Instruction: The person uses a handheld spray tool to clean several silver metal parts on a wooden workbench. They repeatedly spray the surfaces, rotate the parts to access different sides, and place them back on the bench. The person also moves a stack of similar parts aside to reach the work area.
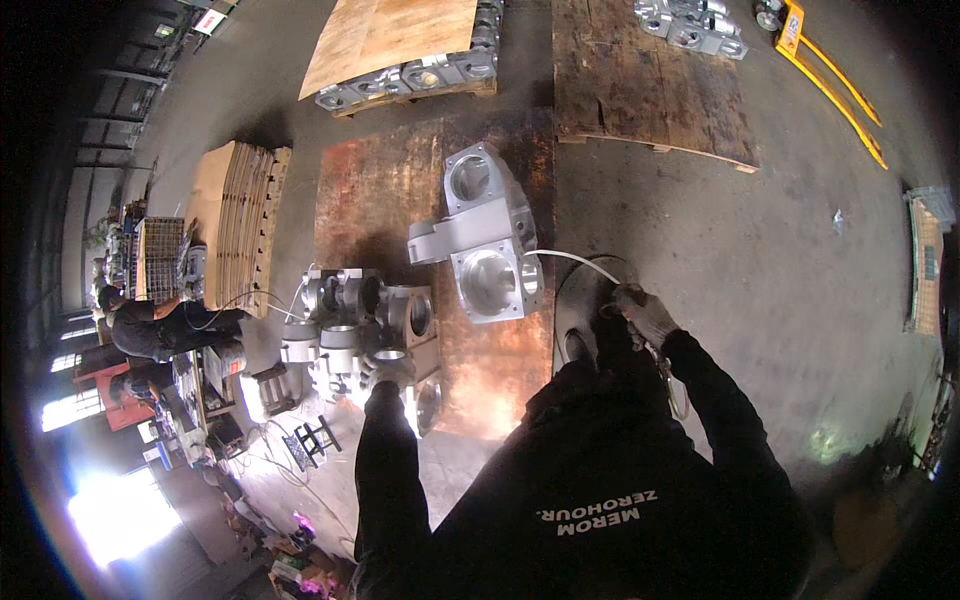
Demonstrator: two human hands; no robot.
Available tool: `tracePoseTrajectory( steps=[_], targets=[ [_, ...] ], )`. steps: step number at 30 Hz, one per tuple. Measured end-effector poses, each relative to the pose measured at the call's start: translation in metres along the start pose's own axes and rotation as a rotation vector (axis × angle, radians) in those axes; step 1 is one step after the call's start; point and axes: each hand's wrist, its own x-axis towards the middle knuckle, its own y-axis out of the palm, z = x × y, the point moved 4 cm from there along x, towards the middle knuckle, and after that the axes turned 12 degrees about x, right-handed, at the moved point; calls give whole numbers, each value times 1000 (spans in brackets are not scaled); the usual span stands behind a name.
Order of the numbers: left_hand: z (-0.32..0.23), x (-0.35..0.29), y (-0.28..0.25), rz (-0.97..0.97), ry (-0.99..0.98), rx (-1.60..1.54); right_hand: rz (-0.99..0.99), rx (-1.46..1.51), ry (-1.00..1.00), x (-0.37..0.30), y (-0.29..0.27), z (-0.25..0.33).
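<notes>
My right hand, in a pale glove, is closed around one end of a thin whitish tube. The tube curves left from it to the side of a large silver metal casting, which has two big round bores and a projecting arm. Whether the tip enters the casting or only touches it, I cannot tell. Below that hand hangs a loop of hose. My left hand is at the near side of a cluster of smaller metal castings; glare and the parts hide its fingers.
Under the castings lies a worn wooden board. Stacked castings under plywood stand beyond, with another wooden platform to their right. A yellow pallet jack is far right. Leftward are stacked cardboard sheets and another person.
</notes>
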Motion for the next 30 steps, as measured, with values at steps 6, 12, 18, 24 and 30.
tracePoseTrajectory(
  steps=[6, 12, 18, 24, 30],
  targets=[
    [-10, -3, -13, -30, -75, -121, 20, 63, 89, 8, 1, -3],
    [-4, -2, -14, -38, -109, -160, 49, 3, 28, 41, 32, 6],
    [-1, -4, -7, -33, -151, -203, 2, 40, 26, 14, 1, 20],
    [-7, -22, -29, -36, -169, -247, -19, 89, 139, 6, 13, 25],
    [-5, -17, -23, -33, -165, -233, -20, 12, -97, 25, 6, 24]
  ],
)
